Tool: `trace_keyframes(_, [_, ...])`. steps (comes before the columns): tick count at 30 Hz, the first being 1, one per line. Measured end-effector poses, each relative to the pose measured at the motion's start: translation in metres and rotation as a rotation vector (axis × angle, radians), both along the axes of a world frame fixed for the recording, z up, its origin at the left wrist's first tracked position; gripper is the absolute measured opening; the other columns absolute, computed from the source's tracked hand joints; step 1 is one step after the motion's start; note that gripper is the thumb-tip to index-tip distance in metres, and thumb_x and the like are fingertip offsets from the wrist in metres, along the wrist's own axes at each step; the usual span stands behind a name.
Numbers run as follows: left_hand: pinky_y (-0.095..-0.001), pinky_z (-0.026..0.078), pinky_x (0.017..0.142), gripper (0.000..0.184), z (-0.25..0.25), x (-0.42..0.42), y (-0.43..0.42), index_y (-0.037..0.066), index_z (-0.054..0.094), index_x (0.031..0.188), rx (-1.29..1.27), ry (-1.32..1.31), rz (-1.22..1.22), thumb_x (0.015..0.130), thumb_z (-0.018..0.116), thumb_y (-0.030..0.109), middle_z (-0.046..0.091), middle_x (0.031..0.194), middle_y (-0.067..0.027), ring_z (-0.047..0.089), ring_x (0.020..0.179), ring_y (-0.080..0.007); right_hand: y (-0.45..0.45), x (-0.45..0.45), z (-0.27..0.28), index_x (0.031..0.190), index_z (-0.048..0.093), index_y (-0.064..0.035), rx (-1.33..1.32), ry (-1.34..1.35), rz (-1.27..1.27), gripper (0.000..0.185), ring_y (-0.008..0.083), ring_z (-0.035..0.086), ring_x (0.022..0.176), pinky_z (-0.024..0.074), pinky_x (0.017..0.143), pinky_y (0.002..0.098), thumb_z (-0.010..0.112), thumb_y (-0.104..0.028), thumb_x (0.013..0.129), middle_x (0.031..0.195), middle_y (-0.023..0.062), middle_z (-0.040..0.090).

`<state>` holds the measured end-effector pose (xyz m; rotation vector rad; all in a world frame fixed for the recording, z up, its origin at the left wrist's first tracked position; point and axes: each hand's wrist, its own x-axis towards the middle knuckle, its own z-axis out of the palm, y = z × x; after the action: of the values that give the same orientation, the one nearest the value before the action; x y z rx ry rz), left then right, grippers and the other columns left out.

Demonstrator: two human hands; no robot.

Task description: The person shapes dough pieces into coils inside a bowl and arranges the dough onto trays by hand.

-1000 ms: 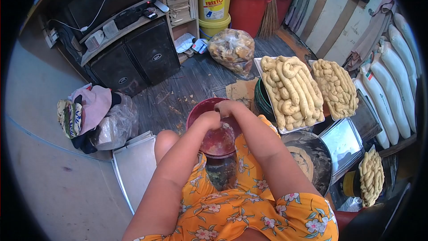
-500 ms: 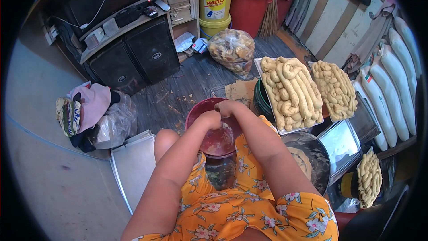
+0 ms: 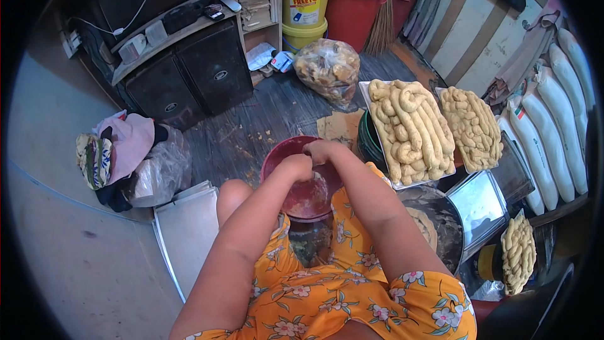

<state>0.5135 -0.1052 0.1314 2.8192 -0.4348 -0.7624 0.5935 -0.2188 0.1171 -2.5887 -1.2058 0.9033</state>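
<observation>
A dark red basin (image 3: 307, 204) stands between my knees, with a pale, wet-looking residue on its inside. Over its upper part my left hand (image 3: 296, 168) and my right hand (image 3: 319, 150) are close together, fingers curled inward. Whatever the fingers hold, if anything, is hidden behind the hands. To the right, a white tray (image 3: 406, 184) is piled with thick twisted dough ropes (image 3: 412, 127). A second tray of twisted dough (image 3: 473, 126) lies beyond it. Close to my right knee is a large dark round pan (image 3: 448, 230) with dough-coloured material inside.
Flat metal trays (image 3: 189, 226) lie at the left, below a heap of cloth and plastic (image 3: 129, 157). A filled clear bag (image 3: 327, 70) sits on the floor ahead. Stacked buckets (image 3: 306, 3) stand behind. White sacks (image 3: 535, 132) line the right; more dough (image 3: 519, 255) lies lower right.
The view has shifted very slightly. Both hands keep the same closed pose over the basin.
</observation>
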Motion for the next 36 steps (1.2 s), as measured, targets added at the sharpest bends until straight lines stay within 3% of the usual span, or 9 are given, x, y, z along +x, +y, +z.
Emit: trace_keyframes(36, [-0.0396,0.05,0.081,0.034,0.004,-0.001,0.001,0.0,0.067,0.096,0.009,0.024,0.002,0.074,0.061,0.025,0.064,0.102,-0.0194,0.063,0.092,-0.0318,0.0,0.006,-0.012,0.114,0.059,-0.0052,0.022,0.019,-0.001,0.053,0.0307,0.059,0.103,0.0462,0.085,0.0385,0.069,-0.023,0.065,0.11,0.0165,0.063])
